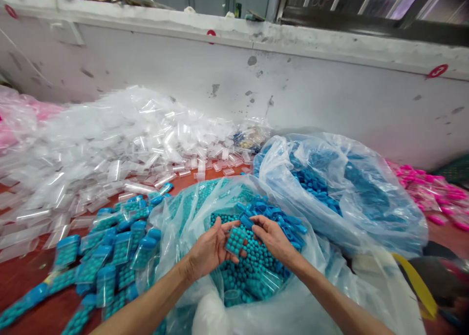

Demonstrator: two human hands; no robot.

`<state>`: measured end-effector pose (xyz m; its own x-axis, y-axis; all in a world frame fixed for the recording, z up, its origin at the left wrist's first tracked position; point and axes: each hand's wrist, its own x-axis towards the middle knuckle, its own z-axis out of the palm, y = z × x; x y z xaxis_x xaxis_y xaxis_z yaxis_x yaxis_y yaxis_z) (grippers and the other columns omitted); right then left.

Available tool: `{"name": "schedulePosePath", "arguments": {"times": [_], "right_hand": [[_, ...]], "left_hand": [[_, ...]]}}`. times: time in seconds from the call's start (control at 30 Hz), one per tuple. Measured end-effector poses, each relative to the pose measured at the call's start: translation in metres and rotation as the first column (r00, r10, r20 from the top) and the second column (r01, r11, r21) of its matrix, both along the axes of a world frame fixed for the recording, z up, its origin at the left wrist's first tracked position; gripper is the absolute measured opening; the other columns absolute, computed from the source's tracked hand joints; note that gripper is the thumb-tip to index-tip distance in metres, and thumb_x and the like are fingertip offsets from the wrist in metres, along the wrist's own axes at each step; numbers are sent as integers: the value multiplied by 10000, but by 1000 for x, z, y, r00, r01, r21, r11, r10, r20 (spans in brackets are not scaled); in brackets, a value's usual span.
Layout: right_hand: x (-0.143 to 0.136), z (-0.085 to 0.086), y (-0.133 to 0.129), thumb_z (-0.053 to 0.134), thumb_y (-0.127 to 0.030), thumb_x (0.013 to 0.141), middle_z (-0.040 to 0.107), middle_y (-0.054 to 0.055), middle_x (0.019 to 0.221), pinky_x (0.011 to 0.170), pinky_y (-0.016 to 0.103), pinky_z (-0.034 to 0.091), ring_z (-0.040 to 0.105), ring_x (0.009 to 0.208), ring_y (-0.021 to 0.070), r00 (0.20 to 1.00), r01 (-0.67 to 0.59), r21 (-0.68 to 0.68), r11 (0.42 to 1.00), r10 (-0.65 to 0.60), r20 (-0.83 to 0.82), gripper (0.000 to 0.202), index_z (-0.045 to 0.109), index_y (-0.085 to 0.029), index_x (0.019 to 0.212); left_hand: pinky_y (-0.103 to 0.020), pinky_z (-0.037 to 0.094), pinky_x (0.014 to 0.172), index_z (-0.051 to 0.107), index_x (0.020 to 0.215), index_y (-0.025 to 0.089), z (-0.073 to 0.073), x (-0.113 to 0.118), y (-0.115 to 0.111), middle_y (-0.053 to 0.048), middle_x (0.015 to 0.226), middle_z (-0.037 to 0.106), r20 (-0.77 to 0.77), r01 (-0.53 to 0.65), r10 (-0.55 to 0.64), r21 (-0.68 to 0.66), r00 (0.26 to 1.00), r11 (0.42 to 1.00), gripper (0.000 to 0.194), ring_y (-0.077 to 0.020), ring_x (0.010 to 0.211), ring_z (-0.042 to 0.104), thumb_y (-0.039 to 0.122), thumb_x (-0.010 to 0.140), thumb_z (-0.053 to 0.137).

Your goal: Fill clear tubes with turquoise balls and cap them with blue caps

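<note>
At the far left, clear cases (120, 130) lie heaped against the wall (176, 66), which probably keeps the loose pile from spreading. In front of them on the red table (22, 274), filled boxes (106, 257) with blue lids lie jumbled near the left forearm, likely just where that arm can drop them. Next comes the open bag (176, 218), its mouth spread around a mass of teal beads (245, 266), so anything that spills should fall back in. Over it, the left hand (210, 249) holds a box (235, 240) between thumb and fingers, apparently to steady it. The box is small, clear and flat-sided, packed with round teal beads showing through its walls. At its upper end the right hand (271, 235) pinches a blue cap (246, 221); whether the two touch I cannot tell. More caps (282, 215) sit at the bag's far right, close to those fingers. Farther right stands a second bag (370, 188), then pink pieces (439, 193).
</note>
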<state>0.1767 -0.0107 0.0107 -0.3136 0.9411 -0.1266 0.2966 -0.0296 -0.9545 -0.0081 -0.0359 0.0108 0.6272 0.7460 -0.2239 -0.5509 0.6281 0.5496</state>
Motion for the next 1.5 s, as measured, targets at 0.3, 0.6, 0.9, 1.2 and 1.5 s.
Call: {"name": "schedulePosePath", "arguments": {"times": [0.3, 0.6, 0.9, 1.2, 1.5], "right_hand": [[-2, 2, -1, 449, -254, 771, 543, -19, 687, 511, 214, 380, 465, 550, 94, 999, 21, -12, 1000, -21, -33, 223, 565, -163, 939], [0, 0, -1, 465, -248, 759, 559, -22, 703, 500, 213, 374, 452, 537, 89, 999, 37, -36, 999, -38, -34, 225, 567, -175, 945], [-1, -1, -3, 466, -238, 757, 578, -16, 736, 517, 213, 388, 481, 562, 89, 998, 44, -41, 998, -46, -34, 229, 572, -168, 948], [2, -2, -5, 535, -212, 739, 619, 16, 860, 755, 298, 451, 568, 819, 163, 1000, 16, 48, 999, -16, 11, 214, 569, -175, 946], [-6, 7, -21, 451, -120, 823, 589, 68, 934, 788, 324, 438, 519, 894, 184, 922, -278, 509, 815, 77, 379, 279, 576, -203, 1057]], "left_hand": [[-313, 446, 573, 361, 1259, 102, 0, -2, 0, -143, 866, 622, 34, 2, -1, -22, 999, 1000, 732, -229, 685, 626, 648, 794, 218], [-303, 453, 564, 368, 1260, 119, 0, -2, -2, -137, 869, 625, 44, 10, -9, -32, 999, 999, 726, -221, 689, 625, 653, 789, 225], [-311, 461, 573, 320, 1283, 115, -1, -4, -3, -151, 898, 621, 22, 11, -11, -30, 1000, 999, 700, -257, 746, 636, 623, 803, 282], [-269, 462, 546, 425, 1207, 143, -7, -3, -6, -110, 882, 614, -78, -32, 36, 51, 996, 998, 523, -201, 700, 634, 491, 818, 445], [-162, 326, 361, 478, 1157, 147, -24, 8, -10, 4, 629, 578, -380, -106, 180, 208, 907, 972, 530, -100, 463, 558, 381, 710, 641]]}}
